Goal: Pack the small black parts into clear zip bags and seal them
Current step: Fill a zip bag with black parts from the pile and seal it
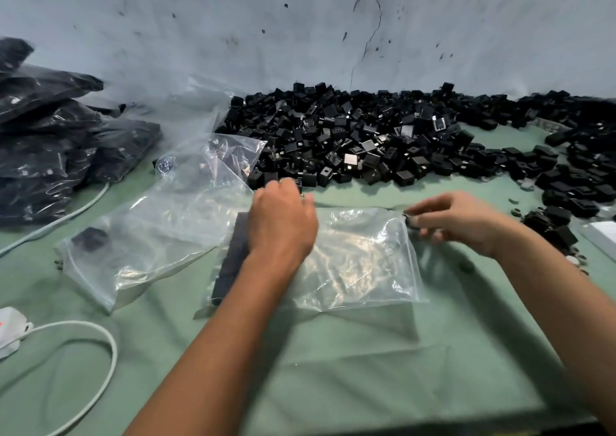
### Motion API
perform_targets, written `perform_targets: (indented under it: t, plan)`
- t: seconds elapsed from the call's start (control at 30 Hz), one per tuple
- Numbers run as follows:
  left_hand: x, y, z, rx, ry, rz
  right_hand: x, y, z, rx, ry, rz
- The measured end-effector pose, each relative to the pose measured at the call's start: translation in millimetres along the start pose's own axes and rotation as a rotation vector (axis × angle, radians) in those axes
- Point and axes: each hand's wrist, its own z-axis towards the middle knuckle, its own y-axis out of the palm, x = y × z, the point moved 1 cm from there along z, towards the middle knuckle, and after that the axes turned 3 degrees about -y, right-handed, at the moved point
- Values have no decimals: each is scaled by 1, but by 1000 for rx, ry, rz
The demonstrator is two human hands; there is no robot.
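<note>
Clear plastic, a zip bag [360,258] lies flat on the green table cover [366,369] in front of the person. The left hand [283,222] reaches over the bag's far left corner toward the near edge of the heap of small black parts [366,138]; its fingers curl downward, and I cannot tell whether they hold anything. The right hand [460,222] pinches a small dark part [411,221] at the bag's right edge. More empty bags [160,232] lie to the left, beside a stack of filled bags [50,142]. A white cable [100,345] loops near the front left.
</note>
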Motion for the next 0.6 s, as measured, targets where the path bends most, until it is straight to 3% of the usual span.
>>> perform_targets:
  t: [0.1, 0.2, 0.33, 0.6]
  plan:
    - [56, 15, -15, -185, 44, -165, 8, 6, -26, -227, -35, 11]
    - [87, 30, -26, -391, 87, -138, 1, 29, -40, -334, -149, 43]
    - [93, 31, -33, -392, 59, -95, -9, 48, -45, -342, -195, 51]
    - [104, -3, -38, -313, 124, -82, -33, 68, -32, -358, -162, -199]
